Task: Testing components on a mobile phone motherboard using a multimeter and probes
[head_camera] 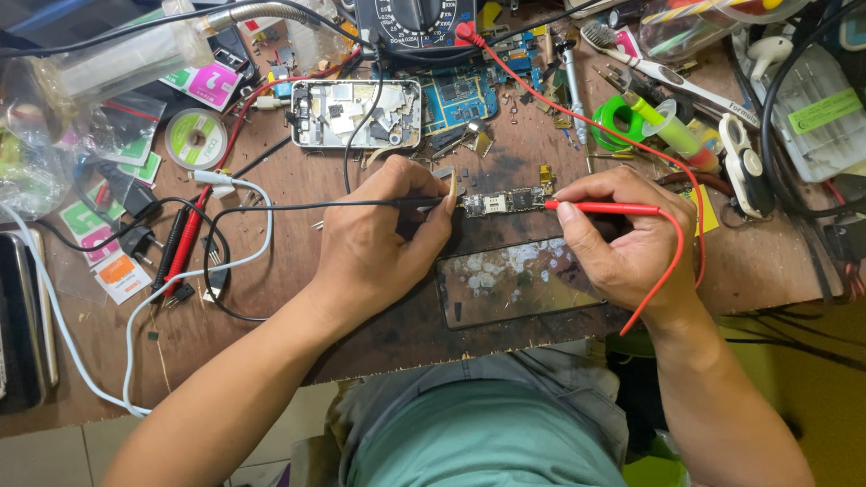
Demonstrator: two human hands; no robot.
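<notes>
At frame centre, the left hand (374,239) is pinching the black probe (419,204) and the right hand (622,239) is gripping the red probe (600,207), both tips touching the board (501,201). A slipping tip risks bridging neighbouring contacts.

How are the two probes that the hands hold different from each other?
The black probe is in the left hand, and the red probe is in the right hand. The black probe comes to the small circuit board from its left end, the red probe from its right end. The black probe's wire runs left across the table; the red one's loops right, around the right hand. Both are thin, lie nearly flat and point at the board.
</notes>
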